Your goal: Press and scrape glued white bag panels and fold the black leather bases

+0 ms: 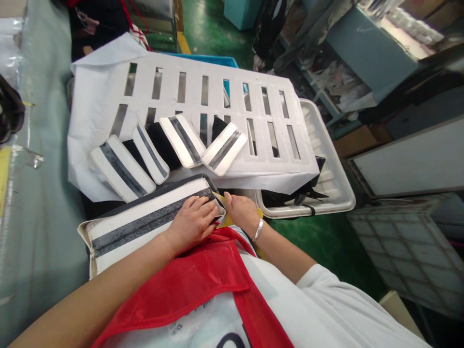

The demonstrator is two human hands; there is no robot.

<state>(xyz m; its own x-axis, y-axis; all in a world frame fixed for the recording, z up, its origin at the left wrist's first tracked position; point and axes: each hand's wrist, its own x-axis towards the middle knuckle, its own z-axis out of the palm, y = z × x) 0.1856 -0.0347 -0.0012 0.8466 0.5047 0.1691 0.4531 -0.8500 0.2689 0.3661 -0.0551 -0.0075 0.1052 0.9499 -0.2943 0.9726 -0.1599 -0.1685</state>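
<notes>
A long, shallow box-like piece (134, 231), white with a dark textured stripe along it and raised edges, lies tilted in front of my body. My left hand (194, 220) lies over its right end, fingers bent and close together on the stripe, thumb side at the near edge. At that end's corner, my right hand (242, 210) is closed on a flat yellow piece (226, 221). Its pointed tip shows at the corner; its full shape is hidden by the fingers. Just beyond lie several smaller white pieces (224, 149) with dark stripes and black backs.
A white sheet-covered board (213, 67) with rows of slots supports the smaller pieces. Under its right side stands a white plastic crate (328, 150) with black items. A grey-green table surface (47, 193) runs along the left. Blue-grey benches (369, 53) stand at the upper right.
</notes>
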